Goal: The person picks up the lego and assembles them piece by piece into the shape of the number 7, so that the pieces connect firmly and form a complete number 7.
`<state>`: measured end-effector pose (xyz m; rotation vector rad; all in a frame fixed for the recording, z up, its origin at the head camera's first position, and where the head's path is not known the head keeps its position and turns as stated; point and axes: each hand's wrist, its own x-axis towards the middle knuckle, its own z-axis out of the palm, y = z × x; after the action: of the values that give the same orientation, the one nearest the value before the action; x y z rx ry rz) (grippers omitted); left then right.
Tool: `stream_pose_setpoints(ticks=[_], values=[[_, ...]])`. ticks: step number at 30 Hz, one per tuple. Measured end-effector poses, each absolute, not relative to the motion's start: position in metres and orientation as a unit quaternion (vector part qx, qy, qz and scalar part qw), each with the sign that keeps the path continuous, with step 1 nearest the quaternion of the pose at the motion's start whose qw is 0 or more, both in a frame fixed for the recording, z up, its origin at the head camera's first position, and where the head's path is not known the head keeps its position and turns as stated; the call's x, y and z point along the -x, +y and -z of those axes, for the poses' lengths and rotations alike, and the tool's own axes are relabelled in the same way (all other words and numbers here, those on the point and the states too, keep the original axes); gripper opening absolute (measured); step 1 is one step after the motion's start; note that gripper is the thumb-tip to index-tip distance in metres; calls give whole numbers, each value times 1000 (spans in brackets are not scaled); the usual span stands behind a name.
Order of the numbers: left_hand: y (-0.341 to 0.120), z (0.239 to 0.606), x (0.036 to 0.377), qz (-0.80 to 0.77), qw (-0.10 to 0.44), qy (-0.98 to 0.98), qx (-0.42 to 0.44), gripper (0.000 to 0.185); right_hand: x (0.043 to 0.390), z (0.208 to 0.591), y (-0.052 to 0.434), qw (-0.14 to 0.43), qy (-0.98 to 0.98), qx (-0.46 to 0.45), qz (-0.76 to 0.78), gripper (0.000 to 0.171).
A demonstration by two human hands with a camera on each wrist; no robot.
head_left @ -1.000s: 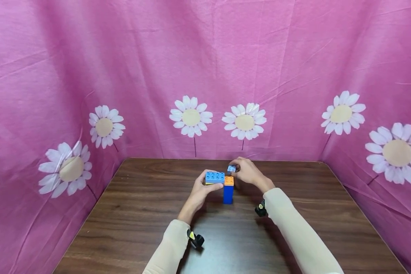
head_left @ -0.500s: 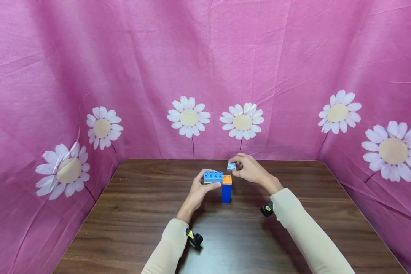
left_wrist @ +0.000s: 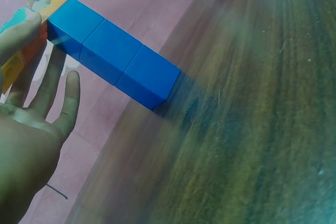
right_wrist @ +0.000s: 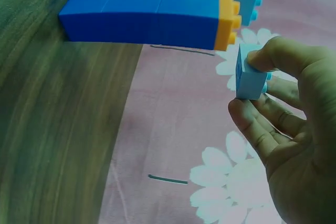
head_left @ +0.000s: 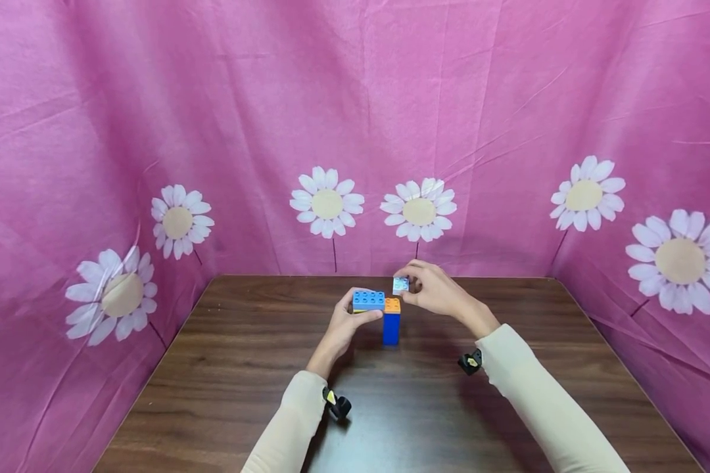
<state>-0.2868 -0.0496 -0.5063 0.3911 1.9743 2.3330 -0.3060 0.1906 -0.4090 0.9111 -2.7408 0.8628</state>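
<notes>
A column of stacked dark blue bricks (head_left: 391, 330) stands upright on the table, topped by a thin orange piece (head_left: 392, 304). Against its upper left side is a long blue toy brick (head_left: 369, 299) with a yellow layer (left_wrist: 12, 71) beneath. My left hand (head_left: 340, 325) grips this long brick, thumb in front and other fingers behind. To the right, my right hand (head_left: 434, 291) pinches a small light blue toy brick (right_wrist: 250, 85) between thumb and fingertips. That brick hangs just above and behind the orange top, apart from it, studs upward.
The brown wooden table (head_left: 231, 394) extends around the column, its back edge close behind the hands. A pink cloth (head_left: 242, 118) printed with white daisies hangs behind and at both sides. Small black cameras are strapped to both wrists.
My right hand has lifted slightly, still holding the small light blue brick, and its forearm has swung a bit to the right. My left hand keeps its hold on the long blue brick.
</notes>
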Motion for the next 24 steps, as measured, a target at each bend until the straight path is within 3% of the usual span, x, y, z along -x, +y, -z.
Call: stream_pose_setpoints(ticks=[24], values=[[-52, 504, 299, -739, 45, 663, -113, 51, 298, 391, 183, 68, -905, -359, -218, 36]])
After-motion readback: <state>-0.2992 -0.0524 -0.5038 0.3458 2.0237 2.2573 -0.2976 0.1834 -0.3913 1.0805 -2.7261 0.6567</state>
